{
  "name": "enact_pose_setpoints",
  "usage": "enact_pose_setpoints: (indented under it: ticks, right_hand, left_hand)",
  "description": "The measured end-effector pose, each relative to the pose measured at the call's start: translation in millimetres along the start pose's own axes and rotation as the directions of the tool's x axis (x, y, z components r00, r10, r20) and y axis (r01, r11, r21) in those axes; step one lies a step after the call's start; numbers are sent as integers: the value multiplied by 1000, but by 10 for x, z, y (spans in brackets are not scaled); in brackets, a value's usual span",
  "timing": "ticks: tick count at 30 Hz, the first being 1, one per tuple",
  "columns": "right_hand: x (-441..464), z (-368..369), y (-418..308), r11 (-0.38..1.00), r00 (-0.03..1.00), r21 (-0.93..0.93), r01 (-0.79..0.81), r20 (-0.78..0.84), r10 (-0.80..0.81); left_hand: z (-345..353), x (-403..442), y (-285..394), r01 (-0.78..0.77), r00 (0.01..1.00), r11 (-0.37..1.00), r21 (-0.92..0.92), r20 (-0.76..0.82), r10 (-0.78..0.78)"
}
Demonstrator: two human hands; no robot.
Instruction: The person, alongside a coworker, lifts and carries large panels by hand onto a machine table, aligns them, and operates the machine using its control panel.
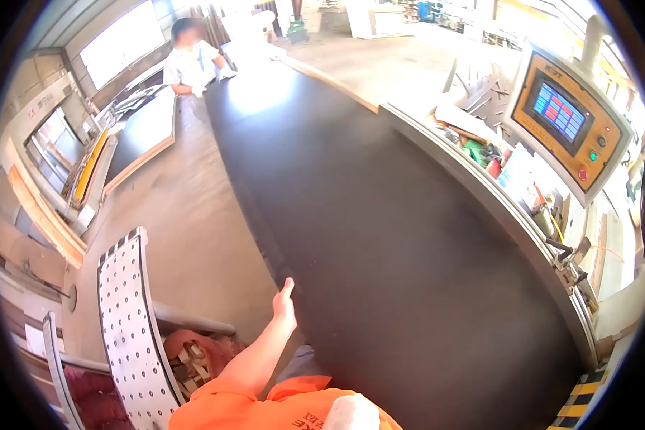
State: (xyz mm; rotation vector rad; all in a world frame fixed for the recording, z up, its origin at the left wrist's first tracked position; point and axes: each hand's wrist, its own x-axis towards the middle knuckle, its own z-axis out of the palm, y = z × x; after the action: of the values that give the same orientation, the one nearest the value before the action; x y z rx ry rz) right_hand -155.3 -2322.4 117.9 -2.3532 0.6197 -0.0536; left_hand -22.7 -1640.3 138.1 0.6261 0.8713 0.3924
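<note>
A long, dark board (380, 244) stretches from beside my body to the far end of the work surface. My left hand (284, 307) grips its left edge near me, the thumb pointing forward along the edge. The other fingers are mostly hidden by the board and the hand itself. My right hand does not show. A rounded white shape (352, 413) lies in front of my orange shirt (287, 412); I cannot make out what it is. At the board's far left corner stands another person (191, 68) in light clothing, with gloved hands near the edge.
A control panel (567, 115) with a lit screen hangs at the right. Along the board's right side runs a metal rail (480, 183), with a clamp-like fitting (570, 265). A white perforated support (132, 322) stands on the left. Another dark panel (143, 132) lies farther back.
</note>
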Motion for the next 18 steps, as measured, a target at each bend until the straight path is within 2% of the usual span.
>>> enact_pose_setpoints:
  ticks: [1, 4, 6, 8, 9, 11, 12, 14, 15, 18]
  right_hand:
    - [32, 9, -26, 1000, 1000, 0, 11, 3, -11]
    - [87, 18, -80, 999, 999, 1, 44, 26, -44]
    - [102, 22, -143, 998, 997, 2, 64, 39, -64]
    - [56, -28, -196, 997, 996, -5, 77, 45, -77]
    - [13, -26, -236, 997, 995, -4, 83, 51, -83]
    - [-97, -1, -300, 996, 994, 0, 87, 62, -87]
    - [-167, 15, -340, 996, 994, 3, 85, 65, -85]
    - [-378, 36, -406, 997, 994, 5, 73, 76, -73]
    - [-494, 54, -450, 998, 995, 6, 63, 81, -64]
    - [-908, 106, -598, 1000, 995, 1, 19, 96, -19]
  left_hand:
    - [-70, 101, -57, -5, 1000, 999, -34, 10, 6]
    - [-182, 266, -143, -49, 998, 997, 64, -42, 52]
    - [26, -13, 3, -13, 1000, 998, 54, -28, 15]
    - [-356, 471, -297, -45, 996, 989, 141, -65, 54]
    - [-297, 467, -292, -53, 995, 988, 144, -77, 65]
    - [-232, 424, -251, -97, 993, 987, 131, -60, 106]
    - [-138, 306, -194, -82, 981, 980, 181, -159, 111]
    - [-73, 232, -162, -102, 976, 977, 185, -171, 134]
    - [90, -75, -12, -185, 956, 964, 192, -192, 222]
    - [107, -242, 98, -180, 964, 964, 193, -162, 213]
